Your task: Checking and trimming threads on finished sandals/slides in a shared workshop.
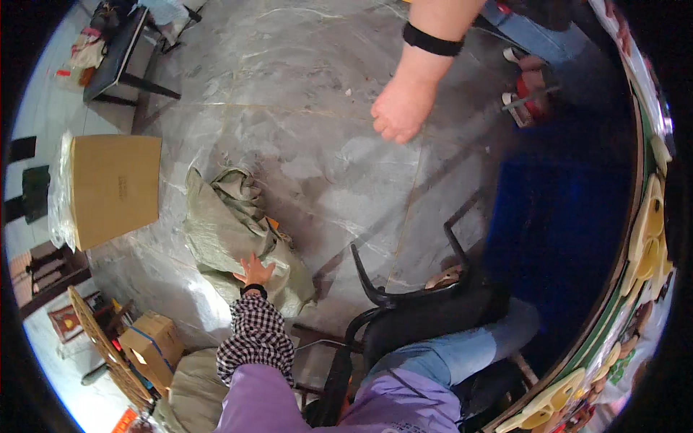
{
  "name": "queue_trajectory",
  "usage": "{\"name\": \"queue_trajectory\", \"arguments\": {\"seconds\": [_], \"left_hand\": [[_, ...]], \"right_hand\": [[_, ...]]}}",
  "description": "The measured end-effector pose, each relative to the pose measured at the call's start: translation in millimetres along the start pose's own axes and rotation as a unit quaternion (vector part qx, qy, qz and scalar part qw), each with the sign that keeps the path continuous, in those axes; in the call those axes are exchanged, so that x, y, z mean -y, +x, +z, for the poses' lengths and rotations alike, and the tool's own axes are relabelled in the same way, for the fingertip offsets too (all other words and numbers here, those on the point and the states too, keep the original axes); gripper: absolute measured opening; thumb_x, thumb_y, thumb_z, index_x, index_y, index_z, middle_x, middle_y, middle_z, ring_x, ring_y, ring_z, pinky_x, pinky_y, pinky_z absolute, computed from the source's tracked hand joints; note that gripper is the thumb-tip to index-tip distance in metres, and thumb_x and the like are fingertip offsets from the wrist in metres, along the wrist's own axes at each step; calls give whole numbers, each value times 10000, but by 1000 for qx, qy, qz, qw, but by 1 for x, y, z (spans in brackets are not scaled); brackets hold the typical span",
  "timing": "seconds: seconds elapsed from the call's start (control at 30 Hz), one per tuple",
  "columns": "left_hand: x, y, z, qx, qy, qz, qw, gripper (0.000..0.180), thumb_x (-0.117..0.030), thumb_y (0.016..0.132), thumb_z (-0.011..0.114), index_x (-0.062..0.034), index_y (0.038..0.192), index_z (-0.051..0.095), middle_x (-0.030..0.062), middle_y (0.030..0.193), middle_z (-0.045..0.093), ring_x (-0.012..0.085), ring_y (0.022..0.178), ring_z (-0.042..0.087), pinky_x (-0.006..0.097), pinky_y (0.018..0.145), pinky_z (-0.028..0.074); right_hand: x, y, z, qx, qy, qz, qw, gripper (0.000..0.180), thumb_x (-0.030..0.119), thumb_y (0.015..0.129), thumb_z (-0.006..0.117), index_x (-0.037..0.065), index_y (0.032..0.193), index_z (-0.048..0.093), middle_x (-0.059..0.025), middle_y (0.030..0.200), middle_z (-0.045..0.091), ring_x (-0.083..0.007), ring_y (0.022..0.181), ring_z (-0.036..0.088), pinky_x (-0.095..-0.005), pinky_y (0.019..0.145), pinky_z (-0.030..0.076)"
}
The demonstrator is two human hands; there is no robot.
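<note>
Under left hand (255,273), crumpled sack (237,234)

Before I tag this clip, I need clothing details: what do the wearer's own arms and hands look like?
The left hand wears a black wristband; a black-and-white checked oversleeve follows, then a purple sleeve. The right hand is out of view.

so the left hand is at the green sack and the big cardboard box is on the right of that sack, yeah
Not quite: in the head view the big cardboard box is on the left of the green sack; the left hand is at the sack.
</note>
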State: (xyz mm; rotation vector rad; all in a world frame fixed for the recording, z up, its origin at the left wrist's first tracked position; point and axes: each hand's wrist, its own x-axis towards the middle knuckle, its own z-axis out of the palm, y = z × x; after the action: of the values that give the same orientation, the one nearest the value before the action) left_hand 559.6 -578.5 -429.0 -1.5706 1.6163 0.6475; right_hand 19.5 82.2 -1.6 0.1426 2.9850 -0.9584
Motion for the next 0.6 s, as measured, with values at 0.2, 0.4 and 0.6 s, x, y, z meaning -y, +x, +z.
{"name": "queue_trajectory", "arguments": {"seconds": [0.2,0.4,0.6], "left_hand": [[-144,-32,-62,-11,-726,215,653,488,-315,1006,421,-24,1388,509,105,1420,519,225,1319,454,350,1101,332],[-351,-207,-182,83,-715,462,518,341,-193,986,516,38,1224,595,68,1259,580,170,1172,512,299,1034,361],[-420,-298,-188,-16,-673,561,481,251,-151,962,553,31,1128,603,81,1135,579,175,1052,543,302,931,424]], "right_hand": [[11,59,79,91,42,-22,995,178,186,968,564,33,1036,624,-16,996,586,-98,890,518,-232,719,399],[26,97,177,197,102,-42,974,170,184,966,568,34,1025,625,-12,975,584,-98,867,513,-233,706,399],[44,110,194,228,130,-62,963,162,181,965,571,36,1013,625,-8,953,582,-97,844,508,-233,694,399]]}}
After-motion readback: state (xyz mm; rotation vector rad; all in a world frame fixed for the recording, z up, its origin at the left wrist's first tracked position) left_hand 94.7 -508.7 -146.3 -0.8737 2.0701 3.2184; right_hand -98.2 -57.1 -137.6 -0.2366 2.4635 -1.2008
